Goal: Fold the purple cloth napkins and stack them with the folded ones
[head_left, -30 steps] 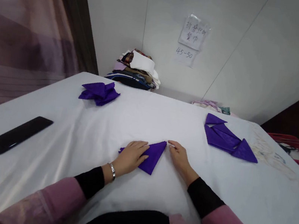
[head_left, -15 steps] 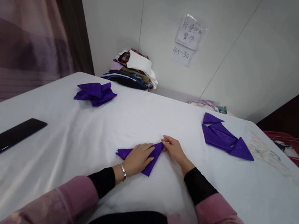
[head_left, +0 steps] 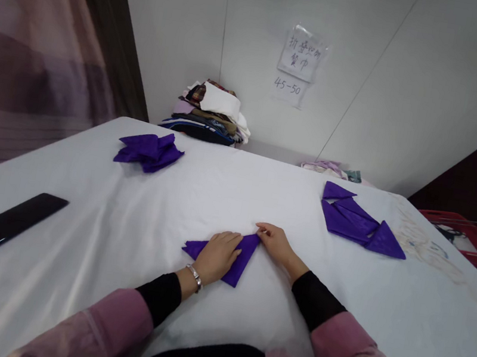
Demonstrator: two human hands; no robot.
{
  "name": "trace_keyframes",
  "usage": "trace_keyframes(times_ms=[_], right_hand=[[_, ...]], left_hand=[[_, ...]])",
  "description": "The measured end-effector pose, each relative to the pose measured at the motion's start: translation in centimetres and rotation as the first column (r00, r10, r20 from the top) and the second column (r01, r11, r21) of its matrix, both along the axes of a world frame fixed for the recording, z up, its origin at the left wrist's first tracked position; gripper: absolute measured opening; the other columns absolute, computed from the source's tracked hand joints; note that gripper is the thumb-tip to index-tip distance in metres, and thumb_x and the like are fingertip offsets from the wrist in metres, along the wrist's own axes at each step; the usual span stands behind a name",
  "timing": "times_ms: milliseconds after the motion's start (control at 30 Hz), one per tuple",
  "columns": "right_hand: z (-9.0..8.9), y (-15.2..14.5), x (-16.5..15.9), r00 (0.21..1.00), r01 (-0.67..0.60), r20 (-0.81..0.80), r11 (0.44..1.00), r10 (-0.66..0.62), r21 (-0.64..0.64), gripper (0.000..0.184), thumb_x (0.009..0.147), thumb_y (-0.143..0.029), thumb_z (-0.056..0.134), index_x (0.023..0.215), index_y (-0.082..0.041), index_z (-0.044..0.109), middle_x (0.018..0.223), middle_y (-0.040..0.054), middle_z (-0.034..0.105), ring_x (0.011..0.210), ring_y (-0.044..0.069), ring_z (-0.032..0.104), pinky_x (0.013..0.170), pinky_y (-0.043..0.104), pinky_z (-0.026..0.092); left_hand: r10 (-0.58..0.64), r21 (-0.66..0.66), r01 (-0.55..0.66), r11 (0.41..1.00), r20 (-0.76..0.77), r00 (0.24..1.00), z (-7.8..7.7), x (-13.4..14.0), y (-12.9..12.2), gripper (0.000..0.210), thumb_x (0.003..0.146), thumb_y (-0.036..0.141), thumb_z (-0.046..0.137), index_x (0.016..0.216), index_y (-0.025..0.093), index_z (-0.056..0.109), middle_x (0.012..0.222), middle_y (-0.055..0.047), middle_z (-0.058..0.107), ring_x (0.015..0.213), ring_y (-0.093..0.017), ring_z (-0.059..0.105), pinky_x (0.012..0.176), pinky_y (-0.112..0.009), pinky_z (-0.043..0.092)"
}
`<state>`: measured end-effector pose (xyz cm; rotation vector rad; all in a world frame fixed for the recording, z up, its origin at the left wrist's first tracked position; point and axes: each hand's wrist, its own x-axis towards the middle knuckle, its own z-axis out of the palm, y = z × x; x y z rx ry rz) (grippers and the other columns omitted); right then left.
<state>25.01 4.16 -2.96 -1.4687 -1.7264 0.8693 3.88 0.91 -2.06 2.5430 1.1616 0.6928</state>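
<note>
A folded purple napkin (head_left: 239, 267) lies on the white-covered table in front of me, a pointed end showing at the left and another at the lower right. Across its middle rests my left hand (head_left: 219, 255), fingers laid flat on the cloth and hiding part of it. My right hand (head_left: 276, 243) pinches the napkin's upper right corner between thumb and fingertips. Farther right are folded purple napkins (head_left: 352, 219) with pointed ends. At the back left sits a loosely bunched purple napkin (head_left: 151, 151).
A flat black panel (head_left: 4, 226) lies on the left of the white tablecloth (head_left: 114, 279). Behind the table stands a pile of folded clothes (head_left: 213, 111), below a handwritten sign (head_left: 301, 55) on the wall. A red basket (head_left: 466, 229) stands beyond the right edge.
The view has shifted slightly. My left hand's fingers lie closer together on the napkin; my right hand keeps its pinch at the corner.
</note>
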Motion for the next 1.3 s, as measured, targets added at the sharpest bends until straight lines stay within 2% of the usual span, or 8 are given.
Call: trace_keyframes(times_ms=[200, 300, 400, 533, 633, 1000, 1133, 1300], right_hand=[[1.1, -0.4, 0.2, 0.961, 0.026, 0.268, 0.985, -0.072, 0.17, 0.023, 0.077, -0.018, 0.053, 0.096, -0.021, 0.067, 0.088, 0.0027, 0.065, 0.081, 0.017, 0.058, 0.079, 0.034, 0.046], [2.3, -1.2, -1.0, 0.972, 0.084, 0.195, 0.965, -0.135, 0.247, 0.024, 0.082, -0.019, 0.048, 0.098, -0.021, 0.065, 0.095, 0.0044, 0.065, 0.085, 0.017, 0.059, 0.079, 0.034, 0.047], [3.6, -2.8, -4.2, 0.99, -0.054, 0.138, 0.951, 0.012, 0.305, 0.03, 0.086, -0.027, 0.046, 0.112, -0.021, 0.06, 0.113, 0.007, 0.061, 0.104, 0.018, 0.055, 0.091, 0.035, 0.044], [4.5, -4.4, -8.4, 0.927, -0.319, 0.265, 0.93, 0.266, 0.184, 0.051, 0.088, -0.043, 0.046, 0.133, -0.02, 0.042, 0.142, 0.0105, 0.038, 0.133, 0.022, 0.029, 0.109, 0.044, 0.022], [4.2, -4.2, -9.2, 0.893, -0.32, 0.342, 0.947, 0.291, 0.032, 0.059, 0.089, -0.052, 0.039, 0.139, -0.02, 0.033, 0.149, 0.0112, 0.024, 0.138, 0.026, 0.013, 0.11, 0.052, 0.01], [1.4, -3.2, -6.0, 0.843, -0.246, 0.488, 0.969, 0.227, -0.026, 0.063, 0.092, -0.055, 0.026, 0.142, -0.018, 0.028, 0.149, 0.0108, 0.023, 0.138, 0.024, 0.012, 0.111, 0.045, 0.011], [0.6, -3.2, -5.9, 0.814, -0.257, 0.54, 0.966, 0.212, 0.008, 0.065, 0.091, -0.057, 0.025, 0.142, -0.018, 0.029, 0.148, 0.0102, 0.025, 0.138, 0.024, 0.014, 0.11, 0.046, 0.014], [0.3, -3.2, -5.8, 0.802, -0.282, 0.562, 0.958, 0.205, 0.051, 0.063, 0.09, -0.058, 0.028, 0.141, -0.021, 0.031, 0.147, 0.0095, 0.028, 0.137, 0.026, 0.017, 0.109, 0.048, 0.016]], left_hand=[[0.014, -0.01, -0.015, 1.0, -0.067, 0.998, 0.0, 0.2, 0.0, 0.03, 0.088, 0.021, 0.044, 0.117, 0.02, 0.052, 0.119, -0.007, 0.057, 0.111, -0.023, 0.049, 0.096, -0.042, 0.038], [0.019, -0.028, -0.021, 0.999, -0.09, 0.996, 0.1, 0.3, 0.1, 0.03, 0.088, 0.021, 0.044, 0.117, 0.02, 0.053, 0.12, -0.008, 0.057, 0.112, -0.025, 0.048, 0.096, -0.043, 0.038], [0.011, -0.032, -0.013, 0.999, -0.063, 0.998, -0.2, 0.4, 0.1, 0.03, 0.087, 0.021, 0.043, 0.115, 0.019, 0.053, 0.116, -0.009, 0.058, 0.109, -0.025, 0.05, 0.094, -0.043, 0.039], [0.051, -0.029, -0.053, 0.998, -0.063, 0.997, -0.9, 0.7, 0.3, 0.037, 0.084, 0.018, 0.044, 0.12, 0.021, 0.05, 0.12, -0.009, 0.055, 0.111, -0.029, 0.048, 0.095, -0.047, 0.037], [0.053, -0.027, -0.055, 0.998, -0.093, 0.994, -1.2, 0.8, 0.4, 0.045, 0.083, 0.019, 0.044, 0.128, 0.022, 0.044, 0.128, -0.009, 0.05, 0.118, -0.033, 0.043, 0.098, -0.05, 0.034], [-0.05, -0.045, 0.048, 0.998, -0.058, 0.997, 0.0, 0.6, 0.0, 0.038, 0.089, 0.018, 0.039, 0.126, 0.017, 0.047, 0.118, -0.009, 0.056, 0.111, -0.021, 0.048, 0.099, -0.039, 0.037], [0.067, -0.029, -0.071, 0.997, -0.098, 0.993, 0.0, -2.4, 0.0, 0.031, 0.088, 0.02, 0.044, 0.118, 0.019, 0.053, 0.115, -0.007, 0.06, 0.108, -0.021, 0.05, 0.096, -0.039, 0.039], [0.307, -0.009, -0.308, 0.951, -0.078, 0.949, 0.0, -9.7, -0.4, 0.026, 0.084, 0.03, 0.054, 0.106, 0.02, 0.06, 0.104, -0.007, 0.062, 0.098, -0.023, 0.054, 0.088, -0.041, 0.044]])
